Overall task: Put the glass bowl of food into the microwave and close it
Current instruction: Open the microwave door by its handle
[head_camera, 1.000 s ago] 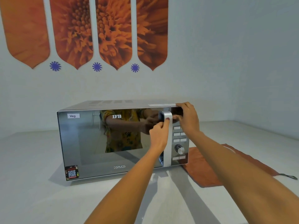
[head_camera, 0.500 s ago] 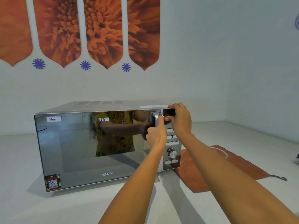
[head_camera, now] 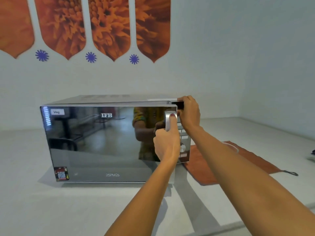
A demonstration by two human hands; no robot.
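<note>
A silver microwave (head_camera: 109, 100) with a mirrored door (head_camera: 102, 142) stands on a pale counter. My left hand (head_camera: 166, 145) is wrapped around the vertical silver door handle (head_camera: 167, 120), thumb pressed along it. My right hand (head_camera: 190, 113) grips the microwave's top right corner above the control panel (head_camera: 184, 149). The door's handle side stands a little way out from the body, ajar. No glass bowl is clearly in view. A pale curved rim (head_camera: 234, 147) shows on the cloth behind my right forearm; I cannot tell what it is.
An orange cloth (head_camera: 255, 162) with a dark loop lies on the counter (head_camera: 85, 210) right of the microwave. A dark object (head_camera: 312, 155) sits at the right edge of the view. White walls close off the back and right, with orange flower panels (head_camera: 109, 28) above.
The door's handle side has swung out toward me; its reflection now shows a room instead of mostly a person. Both hands keep their holds. My view has moved closer.
</note>
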